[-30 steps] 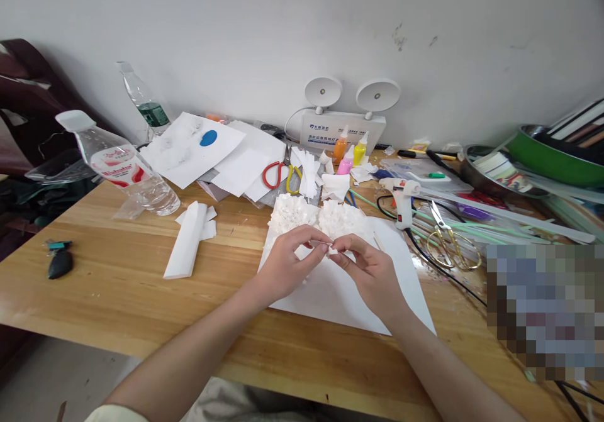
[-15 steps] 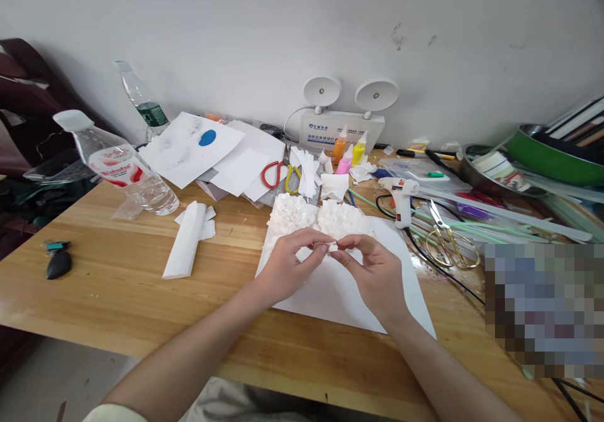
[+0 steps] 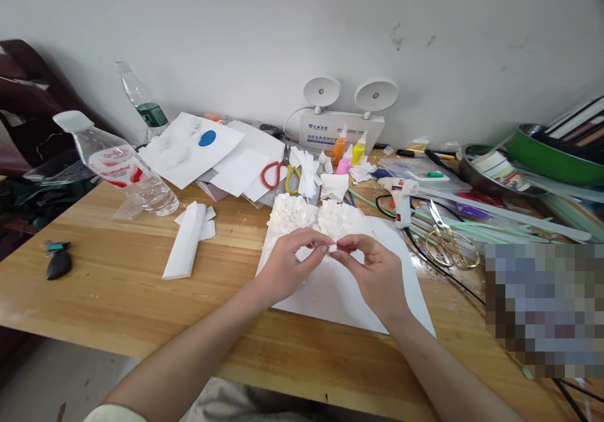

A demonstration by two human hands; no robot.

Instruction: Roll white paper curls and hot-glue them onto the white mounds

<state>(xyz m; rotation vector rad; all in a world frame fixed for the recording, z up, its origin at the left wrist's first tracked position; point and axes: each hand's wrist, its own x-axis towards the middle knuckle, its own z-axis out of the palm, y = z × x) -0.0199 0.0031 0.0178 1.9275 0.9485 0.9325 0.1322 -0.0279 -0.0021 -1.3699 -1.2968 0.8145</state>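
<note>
Between the fingertips of both hands is a small piece of white paper (image 3: 333, 248). My left hand (image 3: 295, 261) pinches it from the left, and my right hand (image 3: 375, 271) pinches it from the right. Both hands hover over a white sheet (image 3: 316, 299) on the table. Beyond them, two heaps of crumpled white paper bits (image 3: 292, 213) lie along the sheet's far part; my fingers hide some of them. Strips of white paper (image 3: 307, 170) are piled just behind the heaps.
A glue gun (image 3: 402, 199) and gold-handled scissors (image 3: 450, 243) lie right of the sheet. Red-and-yellow-handled scissors (image 3: 282, 175) and paint bottles (image 3: 358, 150) stand behind. At left are a folded paper (image 3: 184, 246), a water bottle (image 3: 125, 170) and a black object (image 3: 59, 263).
The paper piece between my fingertips has turned slightly and shows less of itself. Both hands stay in nearly the same place.
</note>
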